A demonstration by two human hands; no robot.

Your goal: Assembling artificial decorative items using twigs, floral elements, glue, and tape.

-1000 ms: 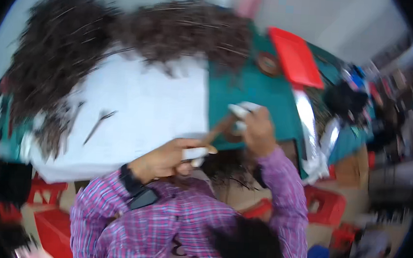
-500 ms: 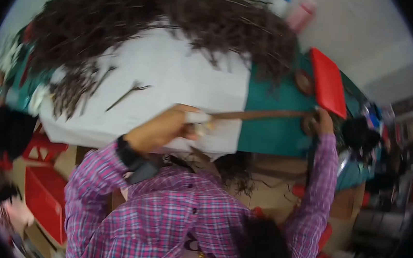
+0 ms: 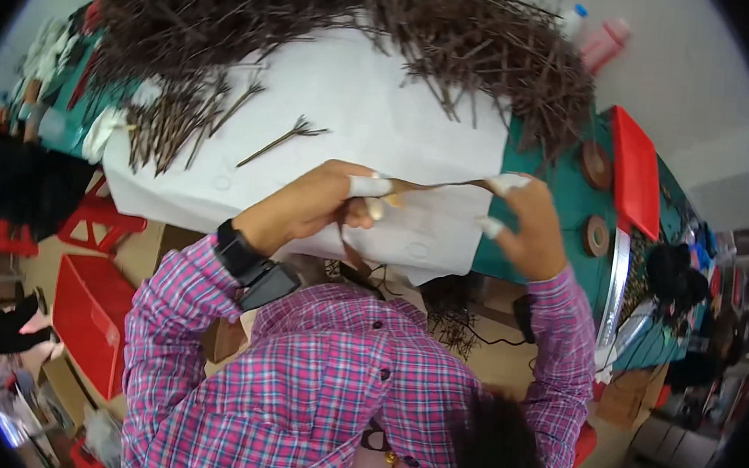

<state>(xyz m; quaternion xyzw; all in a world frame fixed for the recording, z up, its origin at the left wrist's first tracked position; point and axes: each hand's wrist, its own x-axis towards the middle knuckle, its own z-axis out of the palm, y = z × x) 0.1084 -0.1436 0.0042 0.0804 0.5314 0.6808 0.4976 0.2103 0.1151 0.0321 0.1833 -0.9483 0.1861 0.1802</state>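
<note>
My left hand [image 3: 311, 203] is closed in a pinch over the front of the white sheet [image 3: 384, 112], gripping a strip of brown tape [image 3: 440, 185]. A small yellowish tip shows at its fingers, and a brown tail hangs below them. The slightly slack strip runs across to my right hand [image 3: 533, 229], meeting its index finger. That hand's thumb is spread away from the index finger; how the other fingers grip the strip is hidden. White coverings wrap fingertips on both hands. Beyond my left hand, a brown branched stem [image 3: 280, 142] lies on the sheet.
Large heaps of brown twigs [image 3: 224, 20] line the far side. Cut stems [image 3: 167, 130] lie at the left. On the green tabletop [image 3: 530, 268] at the right are two brown tape rolls [image 3: 597, 236] and a red tray [image 3: 635, 171]. A pink bottle [image 3: 604, 45] stands at the back.
My right hand has moved left, away from the tape rolls and toward my left hand. The stretch of tape between them is shorter and slacker. The thumb has spread.
</note>
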